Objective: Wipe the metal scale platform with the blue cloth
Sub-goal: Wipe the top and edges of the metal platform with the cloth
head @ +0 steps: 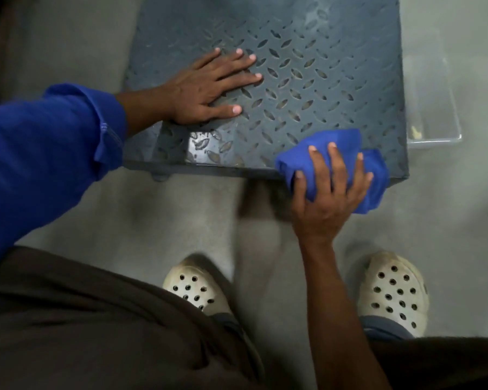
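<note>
The metal scale platform [307, 60] is a dark grey plate with a raised diamond tread, lying low on the floor ahead of me. My left hand [206, 87] rests flat on its left part, fingers spread, holding nothing. My right hand [327, 190] grips the bunched blue cloth [341, 144] at the platform's near right corner. The cloth drapes over the front edge there, partly on the plate and partly hanging off it. A wet, shiny patch shows near the platform's front left.
Grey concrete floor [152, 220] surrounds the platform. A clear plastic tray [434, 116] lies on the floor against the platform's right side. My two feet in white perforated clogs [197, 288] stand just in front of the platform.
</note>
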The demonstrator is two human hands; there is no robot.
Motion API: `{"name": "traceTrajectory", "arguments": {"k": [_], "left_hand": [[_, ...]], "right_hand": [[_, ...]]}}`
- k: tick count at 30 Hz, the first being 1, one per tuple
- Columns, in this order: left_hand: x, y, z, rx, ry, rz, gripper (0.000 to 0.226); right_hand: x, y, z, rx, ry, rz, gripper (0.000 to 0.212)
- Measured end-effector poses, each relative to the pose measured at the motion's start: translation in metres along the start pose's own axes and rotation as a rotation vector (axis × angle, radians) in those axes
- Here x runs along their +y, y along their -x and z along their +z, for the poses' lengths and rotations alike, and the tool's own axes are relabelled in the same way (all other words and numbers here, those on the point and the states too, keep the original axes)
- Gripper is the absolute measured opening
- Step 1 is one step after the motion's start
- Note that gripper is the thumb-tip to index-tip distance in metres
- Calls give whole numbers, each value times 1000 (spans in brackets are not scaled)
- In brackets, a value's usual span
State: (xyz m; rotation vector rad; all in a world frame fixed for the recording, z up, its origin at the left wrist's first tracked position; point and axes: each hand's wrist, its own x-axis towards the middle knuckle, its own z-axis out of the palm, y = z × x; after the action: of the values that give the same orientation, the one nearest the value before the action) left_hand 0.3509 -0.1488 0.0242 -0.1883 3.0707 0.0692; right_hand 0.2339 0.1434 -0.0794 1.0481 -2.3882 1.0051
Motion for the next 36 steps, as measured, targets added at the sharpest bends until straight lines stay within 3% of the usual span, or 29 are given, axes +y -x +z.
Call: {"name": "traceTrajectory", "arguments": {"k": [2,7,11,14,17,23,30,36], "left_hand": [[-5,6,3,-1,-7,-18,75],[-5,7,5,13,-24,-26,75],[-11,21,6,33,-13,-48,73],[-14,27,6,26,3,-90,73],[-13,27,7,21,6,-91,74],[-12,29,9,24,-5,-125,75],[21,70,21,119,67,-387,65],[78,121,52,284,24,-662,57]], "right_hand": [[-22,2,9,12,-38,62,39],[-119,29,28,-272,-224,-262,45],[-86,18,18,-309,-216,-398,47],[-28,8,4,-151,-79,-255,51],[-35,15,11,-55,-44,-136,45],[-118,24,29,-331,-268,-456,45],[-59,-8,-2,-343,-199,-403,43],[-58,-13,-7,-361,-159,-377,48]]}}
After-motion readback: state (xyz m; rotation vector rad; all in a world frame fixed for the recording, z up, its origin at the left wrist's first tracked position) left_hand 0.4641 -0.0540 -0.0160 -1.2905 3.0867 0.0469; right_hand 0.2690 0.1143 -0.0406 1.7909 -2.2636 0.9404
